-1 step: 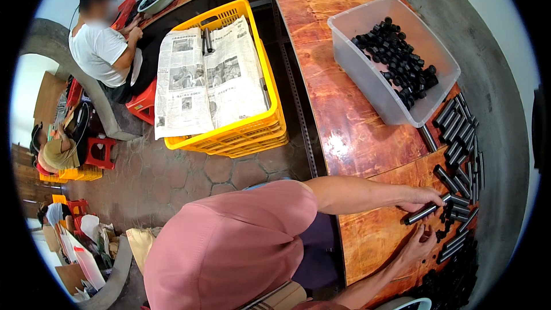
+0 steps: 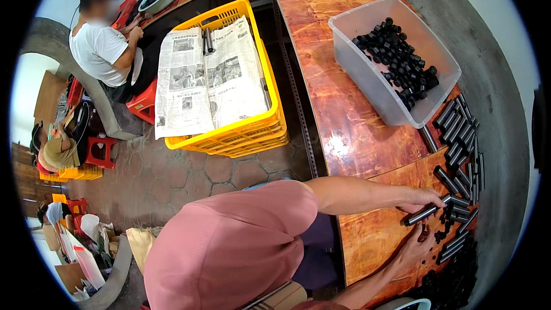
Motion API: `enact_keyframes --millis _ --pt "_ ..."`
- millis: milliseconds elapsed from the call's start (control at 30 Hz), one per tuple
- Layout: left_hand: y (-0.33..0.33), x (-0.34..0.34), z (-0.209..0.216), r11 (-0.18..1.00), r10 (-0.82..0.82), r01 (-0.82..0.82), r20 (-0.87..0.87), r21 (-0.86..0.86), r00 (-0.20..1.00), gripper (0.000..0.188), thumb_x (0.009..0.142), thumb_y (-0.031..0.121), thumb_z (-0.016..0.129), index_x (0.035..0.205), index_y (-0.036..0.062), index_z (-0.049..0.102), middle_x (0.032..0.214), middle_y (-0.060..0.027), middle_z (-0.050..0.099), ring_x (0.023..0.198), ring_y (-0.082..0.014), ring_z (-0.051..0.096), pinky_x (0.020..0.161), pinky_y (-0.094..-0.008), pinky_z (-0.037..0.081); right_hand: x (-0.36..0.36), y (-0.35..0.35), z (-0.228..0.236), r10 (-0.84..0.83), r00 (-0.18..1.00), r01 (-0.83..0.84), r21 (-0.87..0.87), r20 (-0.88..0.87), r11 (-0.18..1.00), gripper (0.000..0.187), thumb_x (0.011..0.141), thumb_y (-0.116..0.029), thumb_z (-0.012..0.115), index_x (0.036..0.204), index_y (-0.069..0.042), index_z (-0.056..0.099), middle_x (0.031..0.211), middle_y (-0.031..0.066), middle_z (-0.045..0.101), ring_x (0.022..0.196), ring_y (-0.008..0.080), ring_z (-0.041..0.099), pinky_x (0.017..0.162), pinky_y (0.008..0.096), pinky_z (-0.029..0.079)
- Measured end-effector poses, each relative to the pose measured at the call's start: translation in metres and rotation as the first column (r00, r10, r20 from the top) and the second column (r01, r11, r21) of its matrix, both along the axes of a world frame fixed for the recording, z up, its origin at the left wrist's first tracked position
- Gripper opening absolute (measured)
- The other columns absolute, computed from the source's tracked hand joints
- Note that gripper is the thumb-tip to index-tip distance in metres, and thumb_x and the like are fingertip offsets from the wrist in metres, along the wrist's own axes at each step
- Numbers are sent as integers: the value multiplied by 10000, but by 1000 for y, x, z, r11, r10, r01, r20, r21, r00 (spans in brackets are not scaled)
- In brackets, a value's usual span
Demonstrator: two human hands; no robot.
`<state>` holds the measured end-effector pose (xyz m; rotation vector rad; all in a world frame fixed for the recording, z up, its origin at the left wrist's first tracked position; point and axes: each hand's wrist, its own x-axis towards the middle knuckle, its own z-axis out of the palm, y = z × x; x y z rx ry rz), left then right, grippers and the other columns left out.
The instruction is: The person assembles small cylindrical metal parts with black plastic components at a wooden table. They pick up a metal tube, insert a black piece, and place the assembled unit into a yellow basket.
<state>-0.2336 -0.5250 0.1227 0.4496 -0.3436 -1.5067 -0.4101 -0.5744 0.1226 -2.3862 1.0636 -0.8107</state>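
Note:
My left hand (image 2: 425, 198) grips a dark, shiny metal tube (image 2: 421, 215) with a black end, tilted over the wooden table (image 2: 367, 241). Just below that tube, my right hand (image 2: 417, 245) has its fingers bent and apart, close to the tube and to small black pieces (image 2: 441, 234) on the wood. No object shows clearly in the right fingers. Against the wall side lie more loose tubes (image 2: 457, 127), some beside my left fingertips. A heap of black parts (image 2: 450, 281) covers the table's lower right corner.
A translucent plastic bin (image 2: 367, 89) holding black caps (image 2: 396, 60) stands farther along the table. Left of the table are stacked yellow crates (image 2: 229, 143), topped with newspaper (image 2: 183, 92). A person in white (image 2: 100, 49) sits beyond, near a red stool (image 2: 143, 103). A pale basin rim (image 2: 423, 303) shows below.

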Motion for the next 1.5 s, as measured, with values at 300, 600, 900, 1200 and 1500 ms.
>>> enact_keyframes --millis 300,600,900,1200,1500 --pt "-6 -1 -6 1000 22 -22 4 -20 1000 184 971 211 579 1066 74 500 873 -82 614 683 -186 620 617 -343 545 2 0 4 58 995 -69 -141 -83 988 198 953 -167 647 1064 -6 675 964 135 639 871 302 628 735 401 485" --pt "-7 -5 -7 999 45 -46 -29 -16 999 159 982 198 558 995 43 524 830 -127 619 696 -215 600 614 -367 527 14 5 12 -49 994 24 -241 -96 970 181 935 -163 669 1033 -12 686 931 130 633 864 311 634 705 406 498" --pt "-7 -6 -8 1000 0 -2 -74 -24 997 171 1011 200 494 1000 35 540 829 -106 569 700 -237 588 644 -390 538 2 -12 -2 28 996 -30 -24 -86 999 236 939 -138 660 1089 44 667 1027 179 649 931 332 612 807 426 484" --pt "-17 -10 -20 998 -24 24 -2 -58 1000 165 1030 214 484 1039 60 544 860 -62 545 730 -198 607 623 -386 569 -5 -7 9 -20 992 22 9 -124 1000 228 931 -108 649 1114 27 666 1029 182 633 932 337 613 826 415 483" --pt "-7 -2 -15 998 -56 55 -39 -25 998 171 1031 234 508 1056 75 566 862 -82 614 761 -212 635 721 -369 551 6 1 19 -36 997 35 -28 -67 999 193 871 -147 732 1003 -12 693 961 185 640 894 366 614 802 437 491"
